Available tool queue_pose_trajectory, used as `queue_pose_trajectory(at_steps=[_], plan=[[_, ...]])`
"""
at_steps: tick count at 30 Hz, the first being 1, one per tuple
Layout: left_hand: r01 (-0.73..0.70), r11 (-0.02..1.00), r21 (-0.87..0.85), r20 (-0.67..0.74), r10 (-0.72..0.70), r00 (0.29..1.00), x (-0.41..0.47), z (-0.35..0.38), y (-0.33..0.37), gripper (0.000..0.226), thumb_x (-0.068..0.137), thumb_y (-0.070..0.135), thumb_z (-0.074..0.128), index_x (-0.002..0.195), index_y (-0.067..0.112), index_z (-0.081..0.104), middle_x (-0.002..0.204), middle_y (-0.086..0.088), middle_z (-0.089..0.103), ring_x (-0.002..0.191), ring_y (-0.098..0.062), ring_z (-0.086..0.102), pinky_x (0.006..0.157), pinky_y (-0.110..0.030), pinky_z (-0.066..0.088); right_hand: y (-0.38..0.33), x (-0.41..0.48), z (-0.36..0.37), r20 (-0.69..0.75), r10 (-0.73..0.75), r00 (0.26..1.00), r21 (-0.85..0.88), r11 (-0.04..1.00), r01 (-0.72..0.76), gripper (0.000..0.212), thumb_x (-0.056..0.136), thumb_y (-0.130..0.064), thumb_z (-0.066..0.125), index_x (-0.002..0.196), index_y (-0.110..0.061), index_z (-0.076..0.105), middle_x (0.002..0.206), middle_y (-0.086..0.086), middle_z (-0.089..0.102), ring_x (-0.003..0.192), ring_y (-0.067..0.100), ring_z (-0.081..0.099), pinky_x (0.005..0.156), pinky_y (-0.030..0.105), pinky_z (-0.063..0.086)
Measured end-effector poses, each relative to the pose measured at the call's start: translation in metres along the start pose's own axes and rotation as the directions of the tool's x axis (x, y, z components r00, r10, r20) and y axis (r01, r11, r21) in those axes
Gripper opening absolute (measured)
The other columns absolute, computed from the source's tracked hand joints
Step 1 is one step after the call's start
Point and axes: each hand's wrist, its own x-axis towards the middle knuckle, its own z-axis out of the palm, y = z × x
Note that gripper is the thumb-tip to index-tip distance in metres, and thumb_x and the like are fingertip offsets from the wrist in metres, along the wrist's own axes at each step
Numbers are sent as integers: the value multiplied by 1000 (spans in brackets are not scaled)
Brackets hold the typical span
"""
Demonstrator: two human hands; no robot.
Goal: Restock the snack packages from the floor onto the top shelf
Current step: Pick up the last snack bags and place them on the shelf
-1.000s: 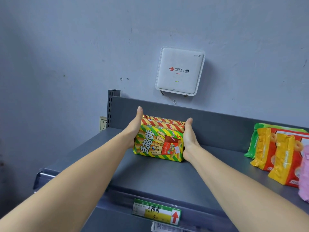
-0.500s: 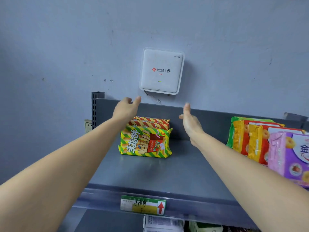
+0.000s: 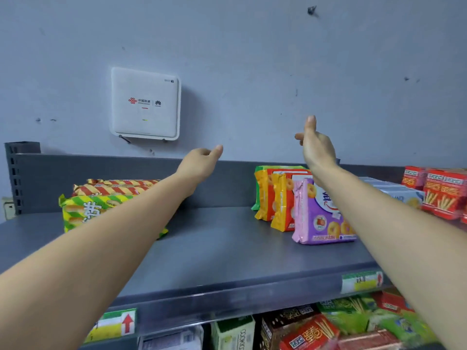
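Both hands empty, raised above the top shelf [image 3: 227, 248]: left hand [image 3: 199, 165] loosely curled, right hand [image 3: 316, 147] relaxed, thumb up. Striped biscuit-stick packs [image 3: 83, 208] stacked flat at far left, under the left forearm. Risk of toppling the upright purple cookie pack [image 3: 316, 223] with a carelessly lowered right forearm.
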Motion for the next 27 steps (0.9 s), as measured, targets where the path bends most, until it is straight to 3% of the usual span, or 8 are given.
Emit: queue_pose_trajectory(at_steps=[4, 9, 13, 15, 17, 20, 23, 27], plan=[[49, 999, -24, 64, -47, 997, -2, 62, 18, 60, 96, 55, 38, 136, 12, 49, 136, -4, 50, 126, -22, 44, 91, -30, 32, 40, 34, -48, -148, 31, 989, 57, 998, -23, 63, 101, -52, 20, 112, -12, 68, 126, 7, 62, 117, 29, 53, 95, 36, 39], [254, 961, -113, 91, -245, 965, -8, 131, 35, 77, 92, 67, 27, 147, 14, 34, 155, -5, 31, 143, -28, 28, 112, -44, 27, 110, 61, -88, -28, 230, 973, 114, 968, -226, 68, 100, -56, 16, 131, -8, 53, 141, 11, 49, 127, 28, 45, 98, 36, 35], [354, 873, -334, 159, -318, 934, -21, 171, 41, 73, 93, 67, 16, 129, 18, 56, 130, -4, 55, 127, -23, 46, 102, -42, 34, 164, 69, -82, 252, 473, 844, 199, 828, -524, 98, 78, -85, 18, 144, -17, 41, 144, 6, 47, 132, 27, 43, 109, 43, 33], [390, 804, -448, 220, -324, 920, -25, 183, 40, 77, 89, 73, 14, 109, 22, 67, 107, -2, 68, 106, -21, 61, 88, -39, 44, 184, 73, -73, 400, 498, 769, 248, 749, -614, 107, 63, -95, 21, 130, -20, 58, 123, 7, 65, 116, 28, 58, 103, 42, 42], [412, 744, -525, 251, -327, 911, -28, 191, 41, 80, 84, 79, 13, 88, 22, 69, 88, -4, 76, 83, -21, 72, 75, -35, 54, 177, 63, -70, 526, 480, 702, 274, 685, -675, 94, 71, -91, 21, 101, -19, 73, 98, 13, 75, 98, 34, 68, 95, 48, 51], [442, 686, -578, 284, -339, 897, -28, 194, 41, 84, 80, 82, 16, 87, 19, 70, 85, -6, 76, 75, -24, 73, 71, -36, 58, 166, 51, -58, 661, 394, 638, 287, 654, -700, 87, 79, -84, 18, 87, -18, 75, 92, 15, 76, 94, 35, 70, 92, 51, 53], [471, 641, -606, 301, -364, 882, -28, 188, 38, 90, 76, 86, 17, 95, 16, 71, 100, -10, 75, 88, -31, 71, 83, -43, 55, 160, 43, -48, 690, 345, 637, 304, 660, -687, 90, 78, -84, 15, 100, -20, 74, 99, 13, 75, 98, 34, 70, 95, 52, 51], [492, 636, -595, 314, -379, 870, -25, 182, 33, 91, 75, 87, 16, 88, 15, 71, 91, -10, 76, 76, -29, 74, 74, -39, 58, 163, 45, -44, 621, 334, 709, 343, 697, -630, 85, 82, -81, 16, 100, -19, 72, 94, 10, 76, 92, 29, 71, 91, 47, 54]])
